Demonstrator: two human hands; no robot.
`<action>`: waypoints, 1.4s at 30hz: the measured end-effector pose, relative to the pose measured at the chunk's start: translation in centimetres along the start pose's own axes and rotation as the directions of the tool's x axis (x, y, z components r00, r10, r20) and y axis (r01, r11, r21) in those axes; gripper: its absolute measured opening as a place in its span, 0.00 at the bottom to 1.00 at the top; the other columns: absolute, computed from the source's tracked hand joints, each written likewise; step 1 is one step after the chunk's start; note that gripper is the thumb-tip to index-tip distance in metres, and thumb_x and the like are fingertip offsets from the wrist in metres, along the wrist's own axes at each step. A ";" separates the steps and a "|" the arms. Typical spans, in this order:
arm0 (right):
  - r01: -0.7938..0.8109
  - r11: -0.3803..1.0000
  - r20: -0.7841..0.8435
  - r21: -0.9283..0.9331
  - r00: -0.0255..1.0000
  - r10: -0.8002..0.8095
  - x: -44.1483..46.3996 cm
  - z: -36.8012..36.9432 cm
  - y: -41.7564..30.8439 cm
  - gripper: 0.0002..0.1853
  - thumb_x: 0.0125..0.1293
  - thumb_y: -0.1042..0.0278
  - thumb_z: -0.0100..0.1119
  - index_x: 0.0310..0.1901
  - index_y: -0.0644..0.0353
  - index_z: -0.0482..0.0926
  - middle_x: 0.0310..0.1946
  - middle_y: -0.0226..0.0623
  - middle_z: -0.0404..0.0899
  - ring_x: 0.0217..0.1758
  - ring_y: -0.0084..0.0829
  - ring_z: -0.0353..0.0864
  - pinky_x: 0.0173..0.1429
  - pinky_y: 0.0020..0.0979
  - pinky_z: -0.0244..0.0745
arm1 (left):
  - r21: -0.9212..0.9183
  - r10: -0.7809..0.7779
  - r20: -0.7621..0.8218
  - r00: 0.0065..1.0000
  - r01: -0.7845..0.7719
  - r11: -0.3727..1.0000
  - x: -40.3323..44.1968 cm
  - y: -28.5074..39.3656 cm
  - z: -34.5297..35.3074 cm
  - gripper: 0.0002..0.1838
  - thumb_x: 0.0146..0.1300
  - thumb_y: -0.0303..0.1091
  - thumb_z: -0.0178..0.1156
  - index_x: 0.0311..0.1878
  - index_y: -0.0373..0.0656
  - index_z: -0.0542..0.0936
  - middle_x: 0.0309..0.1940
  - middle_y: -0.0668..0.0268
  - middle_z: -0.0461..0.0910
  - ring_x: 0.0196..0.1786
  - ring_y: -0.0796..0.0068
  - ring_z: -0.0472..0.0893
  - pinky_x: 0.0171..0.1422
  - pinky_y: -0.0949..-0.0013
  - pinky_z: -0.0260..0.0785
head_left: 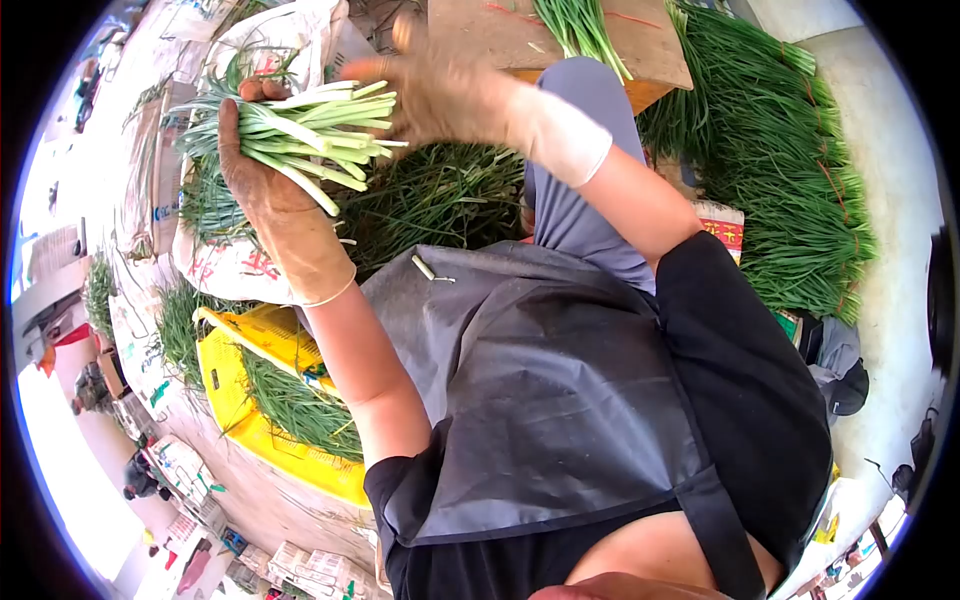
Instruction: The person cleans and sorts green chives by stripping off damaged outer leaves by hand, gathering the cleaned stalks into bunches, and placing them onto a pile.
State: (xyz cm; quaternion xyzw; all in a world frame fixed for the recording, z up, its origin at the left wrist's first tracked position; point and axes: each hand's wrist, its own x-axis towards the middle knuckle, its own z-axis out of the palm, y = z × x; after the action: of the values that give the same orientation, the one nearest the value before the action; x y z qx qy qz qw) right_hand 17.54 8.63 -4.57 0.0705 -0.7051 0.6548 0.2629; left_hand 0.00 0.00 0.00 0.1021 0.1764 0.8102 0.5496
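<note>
A bunch of green stalks with pale cut ends [335, 125] lies in my left hand [262, 185], which wears a stained glove and has its fingers wrapped round the bunch. The pale ends point right, toward my right hand [440, 95]. That hand, also gloved, is smeared by motion beside the stalk ends; its fingers are too blurred to read. Below both hands is a heap of loose green leaves [440, 195]. A short piece of stalk [424, 267] rests on my dark apron [560, 390].
A wooden board [650, 45] at the top bears more green stalks [580, 35]. Tied green bundles [790, 190] are stacked at the right. A yellow crate [225, 385] with greens stands at the lower left. Two people [92, 388] are far off at the left.
</note>
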 end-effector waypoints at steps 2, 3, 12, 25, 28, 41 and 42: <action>-0.361 0.898 0.155 0.251 0.931 0.331 -1.3 -0.7 -0.2 0.35 0.60 0.36 0.52 0.58 0.59 0.69 0.39 0.37 0.79 0.40 0.28 0.79 0.43 0.30 0.77 | -0.031 0.044 -0.018 0.999 -0.045 0.999 0.0 -0.8 -0.7 0.10 0.66 0.33 0.47 0.42 0.35 0.72 0.30 0.62 0.76 0.39 0.66 0.76 0.49 0.63 0.73; -0.665 0.604 0.377 0.440 0.747 0.548 -2.1 0.9 -0.9 0.31 0.61 0.41 0.55 0.56 0.59 0.71 0.36 0.36 0.78 0.37 0.27 0.78 0.41 0.28 0.76 | 0.084 0.137 -0.018 0.990 -0.135 0.987 -2.0 -0.2 0.0 0.10 0.67 0.34 0.48 0.42 0.37 0.73 0.30 0.63 0.76 0.36 0.69 0.76 0.45 0.67 0.72; -0.372 0.544 -0.336 -0.752 0.927 0.170 -0.9 5.5 0.9 0.53 0.48 0.65 0.64 0.71 0.54 0.38 0.49 0.53 0.74 0.49 0.47 0.77 0.50 0.42 0.73 | 0.584 0.563 -0.116 0.818 -0.402 0.705 -4.7 -7.8 -0.4 0.20 0.56 0.20 0.61 0.51 0.37 0.70 0.31 0.65 0.76 0.36 0.78 0.75 0.47 0.75 0.67; -0.724 0.080 0.635 0.685 0.647 0.423 -8.0 6.9 0.6 0.21 0.53 0.73 0.57 0.50 0.68 0.70 0.16 0.27 0.64 0.13 0.16 0.60 0.17 0.19 0.57 | 0.690 0.358 -0.161 0.920 -0.154 0.707 -5.8 -3.3 1.7 0.21 0.49 0.20 0.66 0.48 0.35 0.73 0.35 0.60 0.78 0.31 0.68 0.79 0.32 0.70 0.75; -0.710 0.043 0.650 0.703 0.666 0.365 -9.9 6.4 0.7 0.22 0.53 0.73 0.58 0.51 0.68 0.70 0.16 0.26 0.63 0.13 0.17 0.59 0.16 0.19 0.57 | 0.713 0.445 -0.098 0.890 -0.249 0.655 -5.9 -5.7 1.2 0.32 0.49 0.16 0.64 0.59 0.37 0.65 0.34 0.62 0.77 0.29 0.72 0.77 0.32 0.71 0.73; -0.607 0.574 -0.320 -0.549 0.787 0.527 -13.2 -5.6 -11.3 0.16 0.49 0.63 0.59 0.41 0.59 0.79 0.21 0.33 0.77 0.23 0.26 0.73 0.30 0.31 0.69 | 0.825 0.407 -0.222 0.886 -0.053 0.563 -3.2 1.4 -3.1 0.10 0.60 0.38 0.54 0.38 0.42 0.74 0.39 0.58 0.76 0.43 0.64 0.76 0.42 0.63 0.70; -0.661 0.318 -0.381 -0.680 0.689 0.617 -11.2 -8.6 -14.7 0.15 0.51 0.61 0.57 0.40 0.57 0.80 0.25 0.35 0.80 0.25 0.27 0.76 0.32 0.33 0.71 | 0.730 0.388 -0.391 0.834 0.024 0.683 -0.8 3.4 -6.2 0.12 0.61 0.41 0.55 0.40 0.42 0.73 0.41 0.56 0.76 0.46 0.63 0.76 0.46 0.61 0.70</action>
State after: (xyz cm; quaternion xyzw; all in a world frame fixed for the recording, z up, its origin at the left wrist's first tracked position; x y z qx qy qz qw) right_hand 35.97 12.17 3.35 -0.3504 -0.8756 0.3325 0.0039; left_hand -4.82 -2.96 -4.30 0.1016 0.6031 0.7273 0.3114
